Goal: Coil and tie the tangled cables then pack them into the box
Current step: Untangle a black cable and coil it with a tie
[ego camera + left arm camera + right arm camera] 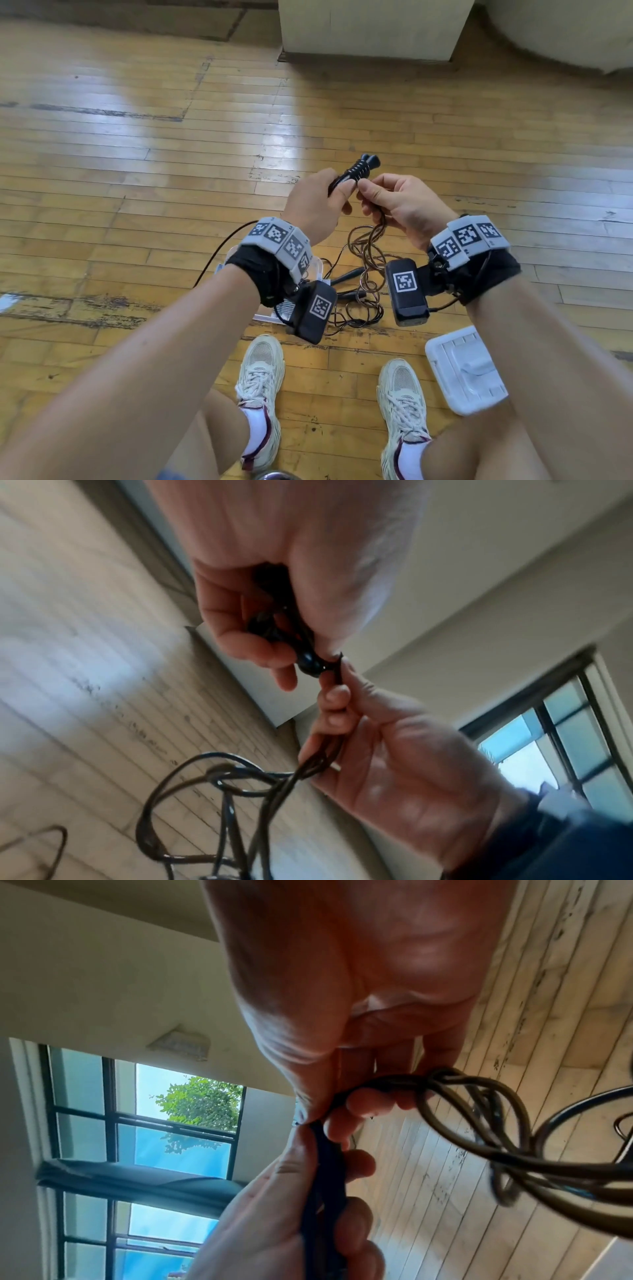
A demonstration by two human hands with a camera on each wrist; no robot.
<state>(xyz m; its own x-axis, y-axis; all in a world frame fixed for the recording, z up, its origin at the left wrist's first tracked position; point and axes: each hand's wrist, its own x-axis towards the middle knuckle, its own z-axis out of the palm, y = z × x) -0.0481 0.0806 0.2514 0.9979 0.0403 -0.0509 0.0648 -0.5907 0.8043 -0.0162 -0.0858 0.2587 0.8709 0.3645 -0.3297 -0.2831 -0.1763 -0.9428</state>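
Both my hands pinch the black coiled cable (356,169) above the floor (137,154), left hand (317,202) gripping the bundle, right hand (394,202) holding its loose tail, which could slip and unwind the wraps.

The clear box (317,265) on the floor sits mostly behind the left wrist camera (313,310). Both wrist views are smeared with blur. The dangling cables (205,804) run off the picture's bottom edge.
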